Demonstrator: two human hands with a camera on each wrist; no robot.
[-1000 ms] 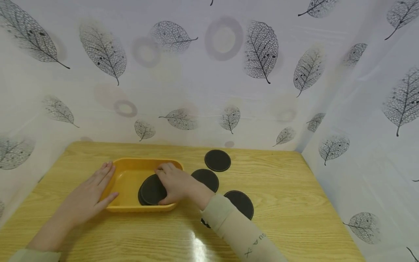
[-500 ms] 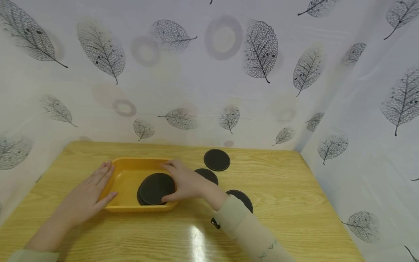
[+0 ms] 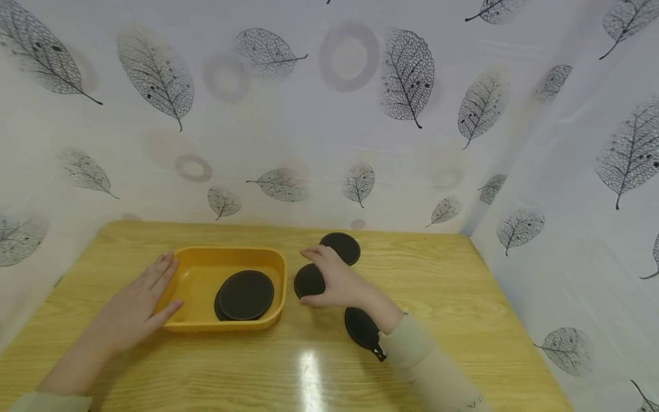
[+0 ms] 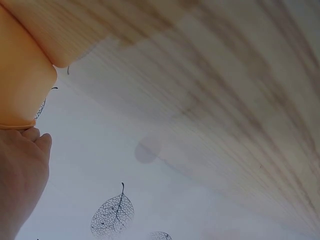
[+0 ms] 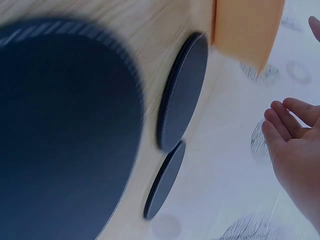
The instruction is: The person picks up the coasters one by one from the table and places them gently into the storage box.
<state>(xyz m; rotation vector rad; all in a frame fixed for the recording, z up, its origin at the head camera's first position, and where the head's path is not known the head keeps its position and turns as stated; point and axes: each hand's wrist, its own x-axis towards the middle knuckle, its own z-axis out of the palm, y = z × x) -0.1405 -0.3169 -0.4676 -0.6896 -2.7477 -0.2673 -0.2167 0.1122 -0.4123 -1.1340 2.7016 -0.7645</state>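
My left hand [image 3: 131, 312] rests with straight fingers along the left rim of a yellow plastic tray [image 3: 193, 297]. In the tray, a round black coaster [image 3: 247, 294] lies on another, whose edge shows at the left. My right hand [image 3: 344, 286] hovers over a black coaster [image 3: 308, 280] just right of the tray, thumb on the near side and fingers on the far side. In the right wrist view the right hand [image 5: 300, 145] has extended fingers, apart from that coaster [image 5: 185, 95], which has a stitched edge.
A black coaster [image 3: 345, 246] lies farther back on the wooden table [image 3: 437, 286]. Another coaster [image 3: 360, 326] lies nearer the front, partly covered by the right wrist and its black strap. A leaf-print sheet [image 3: 309, 131] hangs behind and beside the table.
My right hand has let go of the top coaster in the tray and moved right, out over a coaster on the table. The left hand has stayed on the tray.
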